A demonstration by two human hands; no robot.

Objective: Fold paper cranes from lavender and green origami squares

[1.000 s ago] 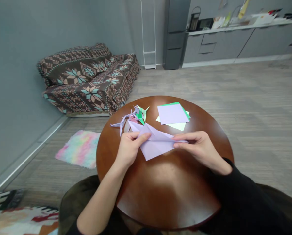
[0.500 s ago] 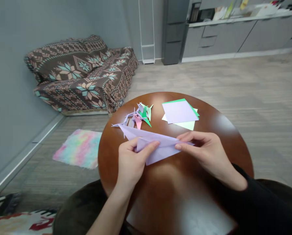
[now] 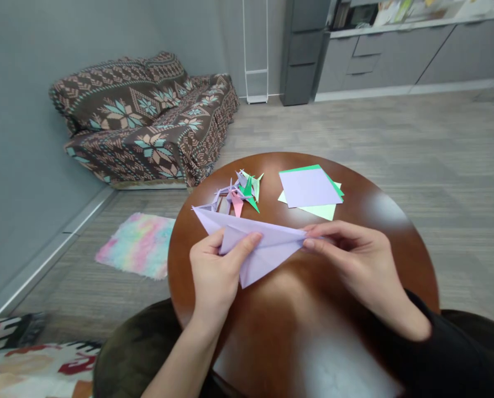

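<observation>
A partly folded sheet of lilac origami paper (image 3: pixel 267 243) is held between both hands above the round wooden table. My left hand (image 3: pixel 220 262) pinches its left portion, thumb on top and the other fingers mostly hidden behind. At the right corner, my right hand (image 3: pixel 350 246) grips the paper between thumb and fingertips, covering that tip. The paper's long upper edge slants from a point at the far left down to my right fingers. Just beyond it lie several folded paper cranes (image 3: pixel 236 200) in lilac, pink and green.
Square paper sheets (image 3: pixel 311 188) in lilac and green lie stacked at the back right of the brown table (image 3: pixel 313 342). A patterned, covered sofa (image 3: pixel 147 121) stands behind to the left, with a fluffy pastel mat (image 3: pixel 141 246) on the floor before it.
My left hand has shifted slightly left and down, and the paper's lower flap has swung down and left with it. My right hand still pinches the right corner. The view has tilted slightly.
</observation>
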